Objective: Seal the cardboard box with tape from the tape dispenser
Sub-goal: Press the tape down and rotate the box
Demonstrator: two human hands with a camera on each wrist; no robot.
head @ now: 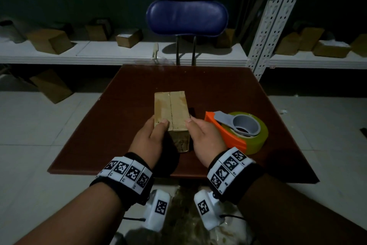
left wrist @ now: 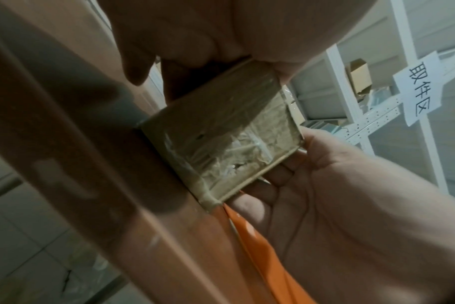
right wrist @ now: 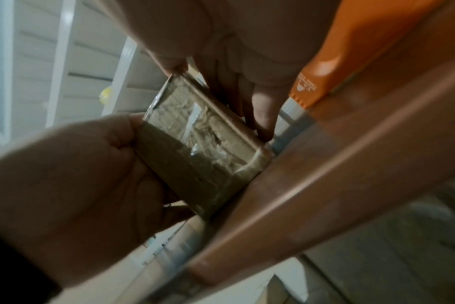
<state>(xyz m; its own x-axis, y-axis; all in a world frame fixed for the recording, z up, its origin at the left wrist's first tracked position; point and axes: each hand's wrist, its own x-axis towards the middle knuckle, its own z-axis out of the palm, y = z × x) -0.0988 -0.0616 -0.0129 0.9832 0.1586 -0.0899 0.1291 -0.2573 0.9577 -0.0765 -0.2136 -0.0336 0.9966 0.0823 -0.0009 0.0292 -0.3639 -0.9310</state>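
- Gripping the near end of the cardboard box [head: 171, 109]: left hand [head: 151, 141] and right hand [head: 204, 139], fingers clamped on its sides, thumbs on top.
- Just right of the box lies the tape dispenser [head: 238, 131].

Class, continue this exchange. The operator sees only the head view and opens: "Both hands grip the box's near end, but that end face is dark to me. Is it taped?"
Observer: Yes. The left wrist view shows wrinkled clear tape covering that end of the cardboard box.
Operator: What is the right hand doing below its thumb?
Observer: The right wrist view shows its fingers running down the box's side that faces the orange tape dispenser.
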